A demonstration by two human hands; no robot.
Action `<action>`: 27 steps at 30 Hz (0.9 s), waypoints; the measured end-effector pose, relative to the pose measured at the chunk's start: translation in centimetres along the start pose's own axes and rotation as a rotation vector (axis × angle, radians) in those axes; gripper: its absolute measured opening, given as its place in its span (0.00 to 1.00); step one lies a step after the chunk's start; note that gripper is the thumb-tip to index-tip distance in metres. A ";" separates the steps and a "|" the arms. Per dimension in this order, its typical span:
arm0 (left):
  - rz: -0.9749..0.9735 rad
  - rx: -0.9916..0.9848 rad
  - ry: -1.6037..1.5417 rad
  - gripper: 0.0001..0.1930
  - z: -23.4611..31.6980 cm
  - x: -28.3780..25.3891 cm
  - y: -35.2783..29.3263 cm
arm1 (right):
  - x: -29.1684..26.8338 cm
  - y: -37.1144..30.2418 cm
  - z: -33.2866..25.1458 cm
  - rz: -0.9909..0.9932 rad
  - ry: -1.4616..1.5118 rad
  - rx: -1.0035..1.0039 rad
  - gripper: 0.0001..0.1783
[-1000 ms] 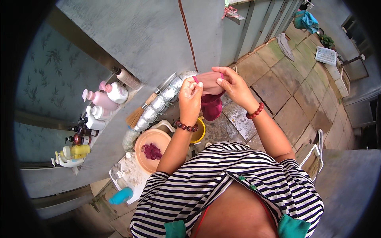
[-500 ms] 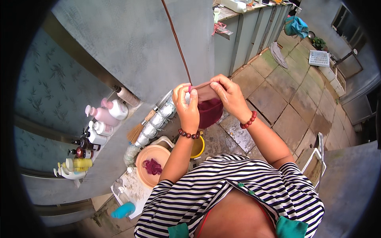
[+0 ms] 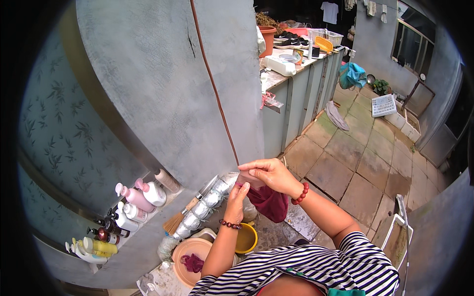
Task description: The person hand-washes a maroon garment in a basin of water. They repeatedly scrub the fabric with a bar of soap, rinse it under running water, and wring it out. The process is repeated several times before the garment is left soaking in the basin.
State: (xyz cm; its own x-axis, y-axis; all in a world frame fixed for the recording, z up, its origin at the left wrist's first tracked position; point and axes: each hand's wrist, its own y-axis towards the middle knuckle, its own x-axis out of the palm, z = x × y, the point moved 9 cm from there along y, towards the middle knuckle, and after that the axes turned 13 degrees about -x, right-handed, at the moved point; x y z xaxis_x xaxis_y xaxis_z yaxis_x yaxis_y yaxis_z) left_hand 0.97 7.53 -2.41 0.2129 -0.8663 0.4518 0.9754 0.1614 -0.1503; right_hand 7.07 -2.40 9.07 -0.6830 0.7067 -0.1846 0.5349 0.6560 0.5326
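Observation:
A limp maroon cloth, paler and see-through at its upper edge, hangs in front of me; its exact kind is unclear. My left hand pinches its left side, thumb up. Across the top, my right hand holds the upper edge between thumb and flat fingers. The hands are close together. Below my left forearm, a peach-coloured basin holds another crumpled maroon cloth. Beside it stands a yellow-rimmed bucket.
Pump bottles line a ledge at left. A straw brush leans by a foil-wrapped pipe. A brown cord runs down the grey wall. A cluttered counter stands ahead, beside paving tiles with a grey cloth.
My hands have come closer together, the right one turning over the cloth's top edge. The cloth now hangs narrower and bunched. The view has tilted up, showing more of the counter.

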 end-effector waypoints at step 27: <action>0.349 0.027 -0.478 0.17 -0.4 1.5 1.5 | -27.6 34.2 8.8 0.007 0.118 -0.017 0.41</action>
State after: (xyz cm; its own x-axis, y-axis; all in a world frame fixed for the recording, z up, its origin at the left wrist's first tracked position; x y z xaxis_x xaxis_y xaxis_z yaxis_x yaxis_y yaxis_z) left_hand 2.75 6.30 -2.35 0.5174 -0.4522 0.7265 0.8429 0.4159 -0.3414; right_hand 48.59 2.84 25.07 -0.7337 0.6744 -0.0830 0.5318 0.6460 0.5477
